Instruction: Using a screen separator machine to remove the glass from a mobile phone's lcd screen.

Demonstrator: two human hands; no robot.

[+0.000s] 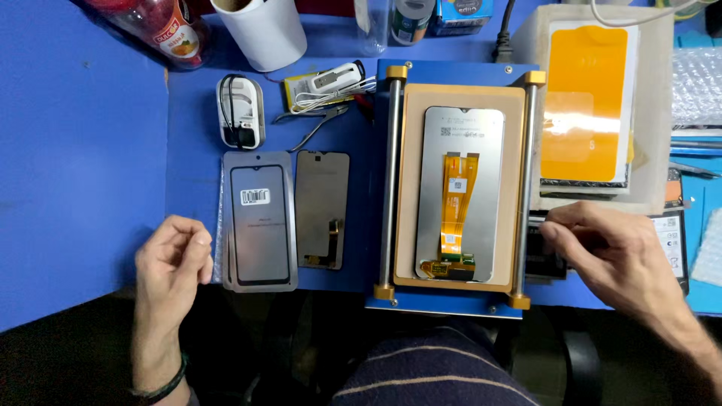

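Near the camera, the left hand (171, 259) curls its fingers loosely beside the glass panel (259, 222) on the table (83, 173), while the right hand (609, 252) pinches together by the blue machine (451, 192).

Left hand (171, 259): loosely curled, fingertips at the left edge of the grey-framed glass panel (259, 219) lying flat on the blue counter (83, 165).
Right hand (613, 256): fingers bent, resting just right of the blue fixture (451, 188), over a dark device (545, 256).
Fixture: holds a phone display (460, 192) face down, orange flex cable up, between two metal rails.
Beside the panel: a bare dark screen (322, 209), touching neither hand.
Further right: an orange sheet (585, 101).
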